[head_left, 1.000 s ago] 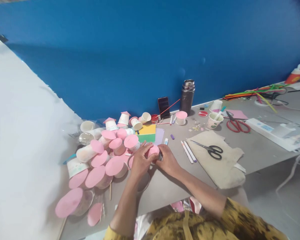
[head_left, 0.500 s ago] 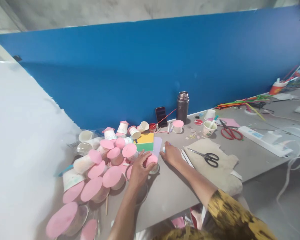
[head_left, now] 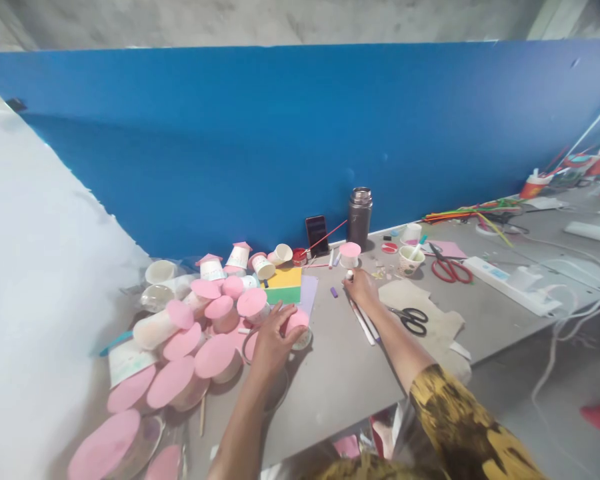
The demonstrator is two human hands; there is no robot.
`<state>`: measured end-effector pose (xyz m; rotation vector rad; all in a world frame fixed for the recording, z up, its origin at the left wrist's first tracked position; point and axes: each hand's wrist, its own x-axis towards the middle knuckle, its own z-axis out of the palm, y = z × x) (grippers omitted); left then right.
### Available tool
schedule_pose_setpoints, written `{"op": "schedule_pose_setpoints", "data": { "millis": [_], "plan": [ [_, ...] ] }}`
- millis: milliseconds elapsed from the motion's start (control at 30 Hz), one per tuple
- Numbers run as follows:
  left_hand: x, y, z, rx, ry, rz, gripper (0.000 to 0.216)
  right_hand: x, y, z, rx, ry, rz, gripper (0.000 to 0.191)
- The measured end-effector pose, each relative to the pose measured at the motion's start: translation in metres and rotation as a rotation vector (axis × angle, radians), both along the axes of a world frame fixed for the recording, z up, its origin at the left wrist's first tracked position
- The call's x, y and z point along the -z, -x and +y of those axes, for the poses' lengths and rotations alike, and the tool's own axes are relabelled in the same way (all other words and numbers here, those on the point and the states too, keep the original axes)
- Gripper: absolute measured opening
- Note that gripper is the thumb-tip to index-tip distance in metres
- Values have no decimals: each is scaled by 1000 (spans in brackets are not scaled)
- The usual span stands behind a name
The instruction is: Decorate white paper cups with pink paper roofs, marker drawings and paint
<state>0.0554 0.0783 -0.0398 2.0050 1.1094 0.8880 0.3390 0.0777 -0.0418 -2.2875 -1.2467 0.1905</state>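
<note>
My left hand point(head_left: 271, 339) is closed round a small paper cup point(head_left: 301, 340) with a pink paper disc point(head_left: 297, 320) on top. Right of it, my right hand point(head_left: 361, 290) is pinched at the table, with a small white thing point(head_left: 349, 275) showing at its fingertips; most of it is hidden, so I cannot tell its kind. A purple marker cap point(head_left: 334, 292) lies just left of that hand. Below the right wrist are white marker pens point(head_left: 364, 325). Many pink-topped paper cups point(head_left: 215, 357) crowd together on the left.
Coloured paper sheets point(head_left: 285, 287), a phone point(head_left: 317, 235) and a steel flask point(head_left: 360, 217) stand or lie toward the blue partition. To the right are black-handled scissors point(head_left: 414, 320) on a beige cloth point(head_left: 433, 337), red-handled scissors point(head_left: 451, 269) and a power strip point(head_left: 510, 287).
My right hand has moved away from the left hand, to the right and farther back. The purple cap now shows on the table. My left hand stays on the cup; the view has shifted slightly.
</note>
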Motion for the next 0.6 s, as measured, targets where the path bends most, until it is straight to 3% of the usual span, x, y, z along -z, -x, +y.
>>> {"op": "schedule_pose_setpoints", "data": {
  "millis": [400,533,600],
  "plan": [
    [-1,-2,-1,-12,1,-21,38,8,-1,12,-6,-10,48,20],
    [-2,-2,-4,-11,5,-26,39,0,1,-6,-5,-103,90,54],
    [-3,-3,-5,-7,14,-23,37,-6,8,-23,-29,-180,113,58]
  ]
}}
